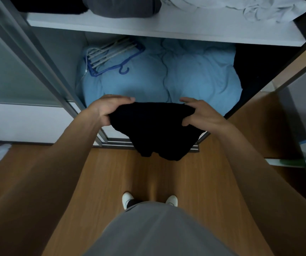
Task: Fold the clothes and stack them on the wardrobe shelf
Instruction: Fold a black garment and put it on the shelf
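Limp black cloth garment [157, 130], unfolded, pinched by left hand [109, 109] and right hand [200, 113]; white wardrobe shelf [148, 26] already stacked, folding pending.

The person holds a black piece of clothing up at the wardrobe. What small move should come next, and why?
Probably bring the left hand across to the right hand, folding the black garment in half. Both hands grip its top edge and it hangs loose above the floor, so it seems not ready for the shelf yet.
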Motion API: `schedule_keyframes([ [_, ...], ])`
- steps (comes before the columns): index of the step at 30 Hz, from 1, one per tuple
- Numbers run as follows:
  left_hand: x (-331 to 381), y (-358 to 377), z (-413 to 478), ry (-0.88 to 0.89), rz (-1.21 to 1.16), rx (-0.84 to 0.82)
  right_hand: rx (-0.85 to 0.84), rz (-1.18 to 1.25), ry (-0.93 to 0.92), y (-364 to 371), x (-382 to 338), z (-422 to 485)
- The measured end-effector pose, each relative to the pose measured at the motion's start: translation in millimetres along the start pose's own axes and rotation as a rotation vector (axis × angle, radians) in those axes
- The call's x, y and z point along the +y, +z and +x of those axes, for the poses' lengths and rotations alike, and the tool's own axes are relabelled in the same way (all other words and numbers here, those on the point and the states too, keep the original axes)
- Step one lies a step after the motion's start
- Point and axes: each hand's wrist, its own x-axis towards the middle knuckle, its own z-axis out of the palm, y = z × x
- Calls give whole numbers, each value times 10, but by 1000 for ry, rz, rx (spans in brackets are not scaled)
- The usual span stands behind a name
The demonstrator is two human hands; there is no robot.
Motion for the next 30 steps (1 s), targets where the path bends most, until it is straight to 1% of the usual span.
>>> schedule_keyframes([
  [1, 4, -27, -13, 4, -60, -32, -10, 88, -11, -49, -6, -9],
  [3, -15, -76, -27, 64, -177, -96, 4, 178, -28, -116, -16, -20],
  [6, -104, -120, -21, 273, -390, -255, 42, 294, -98, -179, -46, -2],
  [8, -192, -98, 7, 373, -440, -376, 42, 388, -142, -212, -89, -2],
  [9, -230, -67, 24, 386, -406, -406, 38, 435, -162, -227, -114, 0],
  [10, -254, -32, 43, 387, -323, -400, 37, 475, -176, -242, -134, 6],
  [12, -272, 54, 120, 389, -31, -336, 28, 546, -194, -267, -188, 9],
  [14, -259, 152, 194, 396, 217, -349, -11, 613, -206, -288, -237, 8],
  [16, -232, 235, 248, 396, 296, -392, -69, 655, -219, -311, -283, -9],
  [18, -198, 315, 258, 385, 306, -412, -118, 674, -229, -337, -313, -26],
  [23, -159, 370, 305, 321, 110, -468, -155, 760, -231, -407, -336, -69],
  [25, -149, 360, 318, 323, 43, -457, -103, 762, -199, -435, -331, -70],
  [28, -115, 294, 298, 334, -50, -372, 51, 726, -122, -487, -305, -37],
  [30, -84, 260, 261, 312, -63, -339, 126, 805, -58, -489, -279, 0],
])
